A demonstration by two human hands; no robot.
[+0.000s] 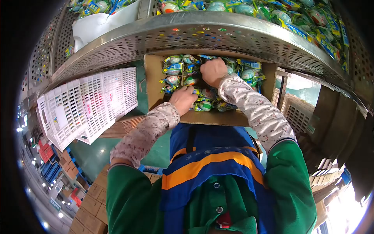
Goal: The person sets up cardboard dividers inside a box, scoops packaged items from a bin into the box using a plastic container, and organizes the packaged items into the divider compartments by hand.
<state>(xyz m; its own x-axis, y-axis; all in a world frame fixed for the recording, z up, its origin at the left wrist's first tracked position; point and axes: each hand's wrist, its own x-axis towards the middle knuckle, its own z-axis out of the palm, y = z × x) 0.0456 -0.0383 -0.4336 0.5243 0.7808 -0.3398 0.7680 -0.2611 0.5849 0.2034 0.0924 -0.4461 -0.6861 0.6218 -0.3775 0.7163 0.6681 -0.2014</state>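
An open cardboard box (156, 87) holds several round items in clear, green, blue and yellow wrappers (172, 69), lying in rows. My left hand (183, 100) is over the front left part of the box, fingers bent down onto the wrapped items; what its fingertips hold, if anything, is hidden. Further back, near the middle of the box, my right hand (214, 72) reaches down with curled fingers among the items. Its fingertips are out of sight behind the hand, so its hold cannot be made out.
A perforated metal tray (202, 18) piled with more wrapped items runs above the box. White plastic crates (89, 102) stand at the left. Stacked cartons (91, 202) are at the lower left, and another crate (298, 113) is at the right.
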